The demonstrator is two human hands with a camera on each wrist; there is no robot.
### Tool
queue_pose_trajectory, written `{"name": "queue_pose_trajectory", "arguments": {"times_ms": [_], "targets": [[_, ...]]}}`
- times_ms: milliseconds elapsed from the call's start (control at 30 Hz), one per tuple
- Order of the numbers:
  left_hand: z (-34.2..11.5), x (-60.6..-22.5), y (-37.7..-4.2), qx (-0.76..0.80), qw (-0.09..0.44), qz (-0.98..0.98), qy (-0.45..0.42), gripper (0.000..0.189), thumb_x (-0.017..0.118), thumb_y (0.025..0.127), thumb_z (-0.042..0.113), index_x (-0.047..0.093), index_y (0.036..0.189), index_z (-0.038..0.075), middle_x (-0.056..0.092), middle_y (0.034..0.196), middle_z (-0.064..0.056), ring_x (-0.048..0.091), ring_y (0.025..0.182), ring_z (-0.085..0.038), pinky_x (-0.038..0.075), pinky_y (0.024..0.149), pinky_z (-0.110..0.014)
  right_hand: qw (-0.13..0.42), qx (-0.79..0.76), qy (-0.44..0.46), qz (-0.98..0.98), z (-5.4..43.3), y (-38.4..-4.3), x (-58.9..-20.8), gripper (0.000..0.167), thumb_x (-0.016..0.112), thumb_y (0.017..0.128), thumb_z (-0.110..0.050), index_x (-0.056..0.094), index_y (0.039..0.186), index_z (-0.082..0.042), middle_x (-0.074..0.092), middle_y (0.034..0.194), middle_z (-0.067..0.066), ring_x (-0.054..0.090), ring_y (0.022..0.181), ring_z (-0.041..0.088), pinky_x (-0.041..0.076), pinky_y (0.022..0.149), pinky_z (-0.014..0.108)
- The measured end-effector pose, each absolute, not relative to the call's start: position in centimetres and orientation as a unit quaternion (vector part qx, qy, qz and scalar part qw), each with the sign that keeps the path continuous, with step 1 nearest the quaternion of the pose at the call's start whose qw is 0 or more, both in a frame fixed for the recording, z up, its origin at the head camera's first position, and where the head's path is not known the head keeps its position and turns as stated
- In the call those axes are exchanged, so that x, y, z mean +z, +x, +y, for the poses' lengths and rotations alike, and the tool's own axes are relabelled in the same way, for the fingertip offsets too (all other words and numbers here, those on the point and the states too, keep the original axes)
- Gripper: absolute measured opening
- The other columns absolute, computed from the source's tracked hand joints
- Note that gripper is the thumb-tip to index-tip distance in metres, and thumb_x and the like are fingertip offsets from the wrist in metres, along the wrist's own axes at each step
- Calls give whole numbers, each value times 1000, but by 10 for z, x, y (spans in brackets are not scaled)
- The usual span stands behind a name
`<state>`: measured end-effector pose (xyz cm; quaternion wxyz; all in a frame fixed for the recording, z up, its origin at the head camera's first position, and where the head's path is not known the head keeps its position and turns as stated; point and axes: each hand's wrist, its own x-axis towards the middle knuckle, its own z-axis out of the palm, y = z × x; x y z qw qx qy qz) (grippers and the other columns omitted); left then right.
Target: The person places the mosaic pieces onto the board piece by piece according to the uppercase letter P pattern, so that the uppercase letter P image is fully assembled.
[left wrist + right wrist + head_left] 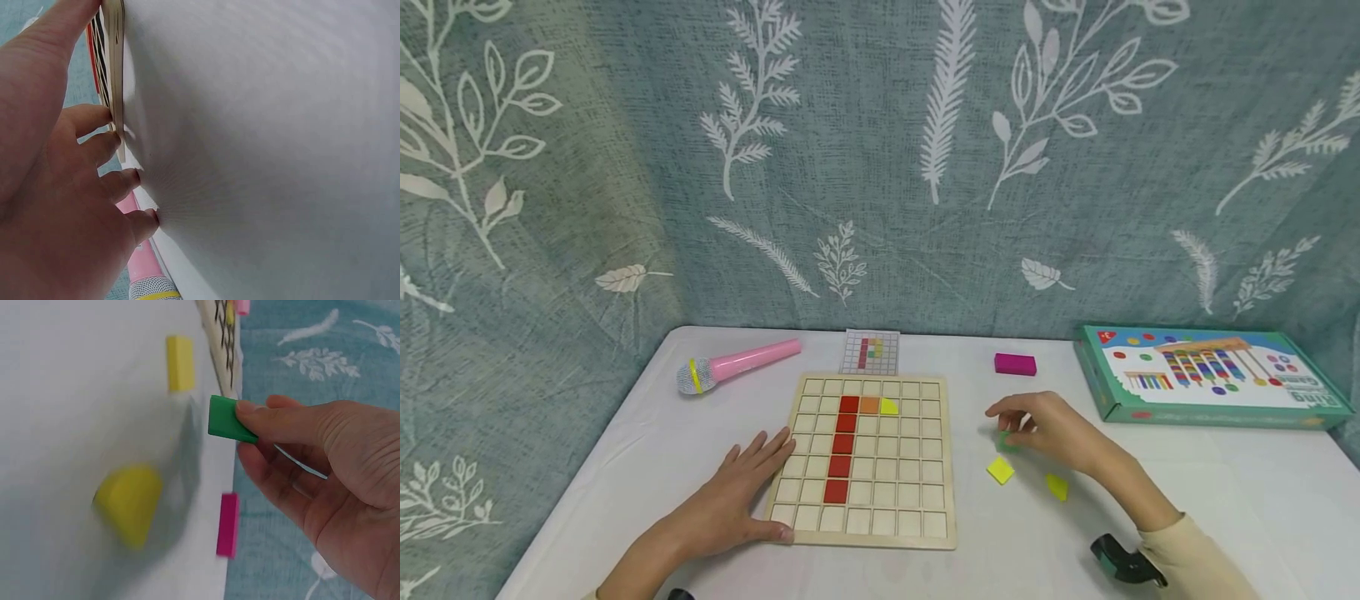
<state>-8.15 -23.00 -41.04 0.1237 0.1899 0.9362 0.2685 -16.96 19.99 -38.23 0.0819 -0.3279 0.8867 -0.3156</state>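
Note:
A wooden grid board (910, 496) lies on the white table. Its squares hold a column of several red tiles (842, 444), with an orange tile (869, 405) and a yellow piece with one rounded corner (889, 407) beside the top one. My left hand (733, 496) rests flat at the board's left edge, fingers spread, thumb at the near corner. To the right of the board, my right hand (1052, 429) pinches a green tile (226, 419) between thumb and fingers. Below that hand lie a yellow square tile (1000, 470) and a yellow rounded piece (1057, 487).
A small pattern card (870, 351) sits behind the board. A pink toy microphone (752, 362) lies at the back left, a magenta block (1015, 364) at the back right. Farther right is a green toy box (1217, 375). A patterned curtain (880, 167) hangs behind the table.

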Motion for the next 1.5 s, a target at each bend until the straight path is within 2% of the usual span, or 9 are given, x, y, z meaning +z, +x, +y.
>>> {"name": "queue_pose_trajectory", "arguments": {"times_ms": [933,1300,1500], "targets": [[-231,-409,-84,270,126,936,186,113,77,66,63,35,150,1,25,160,-16,15,145,-46,9,114,-67,114,-360,-373,848,84,-177,-387,28,73,85,1,70,113,-1,69,92,0,62,85,10,55,76,23],[-232,-408,-84,270,128,937,182,113,76,66,64,34,151,2,24,160,-15,14,146,-45,8,114,-67,115,-380,-406,823,50,-178,-393,27,74,84,1,71,111,-2,69,92,2,62,84,9,54,76,17],[-231,-406,-83,272,132,935,185,113,76,67,63,34,151,1,24,160,-16,14,146,-46,9,113,-68,118,-383,-411,819,37,-178,-397,27,74,84,0,71,111,-3,71,100,5,62,86,10,53,76,18]]}}
